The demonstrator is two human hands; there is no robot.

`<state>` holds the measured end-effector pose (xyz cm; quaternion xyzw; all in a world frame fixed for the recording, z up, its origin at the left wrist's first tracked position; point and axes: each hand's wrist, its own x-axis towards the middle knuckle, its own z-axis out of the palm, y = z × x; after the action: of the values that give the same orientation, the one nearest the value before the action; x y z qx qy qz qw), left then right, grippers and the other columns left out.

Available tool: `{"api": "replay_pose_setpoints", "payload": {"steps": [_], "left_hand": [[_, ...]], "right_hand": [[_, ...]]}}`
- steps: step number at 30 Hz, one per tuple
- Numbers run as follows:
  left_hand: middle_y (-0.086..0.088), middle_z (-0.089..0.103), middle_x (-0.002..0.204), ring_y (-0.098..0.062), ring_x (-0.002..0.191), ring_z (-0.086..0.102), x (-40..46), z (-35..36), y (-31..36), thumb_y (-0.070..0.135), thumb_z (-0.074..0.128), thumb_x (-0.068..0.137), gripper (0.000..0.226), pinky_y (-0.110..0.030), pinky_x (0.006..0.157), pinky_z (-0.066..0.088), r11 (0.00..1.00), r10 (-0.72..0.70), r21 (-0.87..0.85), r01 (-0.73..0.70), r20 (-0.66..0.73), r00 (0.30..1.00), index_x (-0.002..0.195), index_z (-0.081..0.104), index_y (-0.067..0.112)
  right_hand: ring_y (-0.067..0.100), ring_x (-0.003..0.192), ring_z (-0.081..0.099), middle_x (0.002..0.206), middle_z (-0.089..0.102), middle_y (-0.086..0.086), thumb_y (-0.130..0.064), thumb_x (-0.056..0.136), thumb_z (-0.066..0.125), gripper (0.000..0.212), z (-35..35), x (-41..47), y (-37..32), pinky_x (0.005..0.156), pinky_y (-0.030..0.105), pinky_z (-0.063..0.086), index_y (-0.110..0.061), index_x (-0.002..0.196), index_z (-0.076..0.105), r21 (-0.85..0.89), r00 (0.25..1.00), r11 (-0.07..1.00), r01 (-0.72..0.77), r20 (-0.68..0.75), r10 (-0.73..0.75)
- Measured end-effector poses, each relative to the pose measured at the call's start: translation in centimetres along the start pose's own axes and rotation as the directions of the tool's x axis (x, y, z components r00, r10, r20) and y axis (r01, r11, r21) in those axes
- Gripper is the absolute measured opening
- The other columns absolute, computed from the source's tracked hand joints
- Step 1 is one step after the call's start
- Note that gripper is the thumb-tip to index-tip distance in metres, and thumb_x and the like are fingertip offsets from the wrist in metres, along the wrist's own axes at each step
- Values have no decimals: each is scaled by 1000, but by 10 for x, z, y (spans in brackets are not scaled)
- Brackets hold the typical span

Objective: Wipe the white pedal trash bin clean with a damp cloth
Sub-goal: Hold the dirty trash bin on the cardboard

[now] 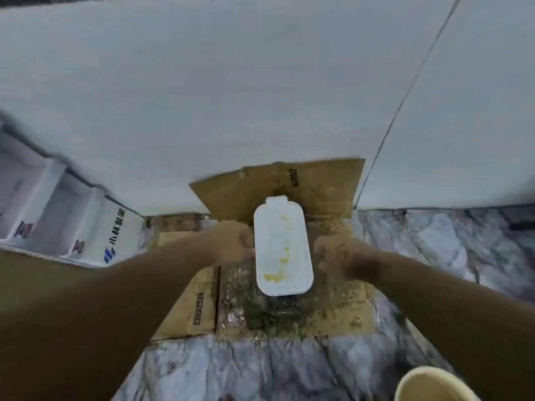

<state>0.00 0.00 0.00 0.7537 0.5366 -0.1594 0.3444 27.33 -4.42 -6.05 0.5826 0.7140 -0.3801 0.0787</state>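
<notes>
The white pedal trash bin (282, 247) stands on soggy cardboard against the wall, seen from straight above. Yellow smears run down its shut lid. My left hand (231, 243) grips the bin's left side with curled fingers, just under the lid's rim. My right hand (337, 257) is curled against the bin's right side, its fingertips hidden under the lid's edge. No cloth is in view.
Flattened, stained cardboard (289, 311) covers the marble floor (231, 369) under the bin. A white wall (231, 96) rises directly behind. White printed boxes (86, 230) sit at the left. The rim of a cream bucket (431, 384) shows at the bottom right.
</notes>
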Motion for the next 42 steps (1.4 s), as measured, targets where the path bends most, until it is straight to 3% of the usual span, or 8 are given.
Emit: {"api": "replay_pose_setpoints", "payload": {"steps": [3, 7, 10, 12, 18, 29, 37, 42], "left_hand": [[-5, 58, 131, -24, 114, 55, 35, 80, -19, 31, 53, 102, 36, -28, 88, 41, 999, -46, -7, 47, 77, 996, 135, 55, 16], [-3, 53, 144, -21, 124, 53, 83, 184, -69, 38, 62, 96, 55, -30, 97, 44, 981, -119, -163, 106, -70, 990, 146, 46, 20], [0, 41, 155, -18, 139, 41, 117, 230, -92, 43, 61, 96, 68, -31, 105, 36, 965, -93, -260, 25, -254, 963, 155, 34, 23], [0, 36, 158, -19, 142, 36, 137, 246, -97, 42, 60, 98, 69, -39, 111, 38, 946, -56, -317, -64, -357, 933, 157, 30, 23], [4, 47, 150, -20, 137, 46, 176, 267, -115, 52, 54, 91, 56, -52, 103, 47, 936, -30, -302, -181, -579, 814, 144, 49, 34], [8, 55, 145, -17, 132, 50, 176, 278, -112, 55, 51, 88, 57, -44, 103, 47, 974, -9, -164, -155, -714, 700, 141, 54, 36], [12, 53, 144, -18, 129, 51, 154, 269, -90, 44, 60, 90, 51, -43, 103, 46, 945, -130, -312, -102, -641, 757, 140, 54, 37], [6, 50, 145, -21, 135, 45, 144, 251, -52, 48, 51, 82, 58, -48, 108, 42, 972, -82, -219, -88, -665, 742, 135, 58, 28]], "right_hand": [[17, 87, 55, 93, 52, -8, -20, 87, 59, 23, 70, 35, 37, 59, 21, 36, -24, 109, 54, 42, 992, 998, -46, -118, 50], [15, 80, 49, 87, 47, -10, -27, 84, 63, 22, 151, 82, 79, 57, 15, 29, -31, 102, 50, 196, 968, 978, -68, -224, 112], [10, 105, 45, 116, 47, -8, -31, 90, 65, 54, 183, 112, 95, 87, 21, 39, -19, 139, 47, 211, 928, 977, 13, -366, 67], [15, 122, 44, 134, 46, -2, -38, 90, 63, 63, 192, 128, 99, 101, 29, 39, -16, 146, 43, 187, 895, 978, 92, -447, 2], [23, 136, 40, 150, 40, 2, -60, 85, 51, 68, 198, 159, 112, 111, 42, 36, -26, 144, 44, 31, 837, 987, 155, -535, -115], [22, 130, 43, 147, 36, -4, -66, 90, 44, 64, 208, 167, 123, 106, 47, 42, -30, 143, 37, -79, 777, 971, 227, -586, -230], [24, 145, 31, 159, 31, -1, -58, 94, 46, 65, 213, 147, 111, 119, 47, 28, -29, 151, 33, 129, 815, 968, 216, -570, -106], [18, 126, 51, 139, 53, 1, -46, 95, 58, 61, 188, 106, 115, 105, 35, 43, -23, 149, 39, 156, 796, 971, 179, -603, -50]]}}
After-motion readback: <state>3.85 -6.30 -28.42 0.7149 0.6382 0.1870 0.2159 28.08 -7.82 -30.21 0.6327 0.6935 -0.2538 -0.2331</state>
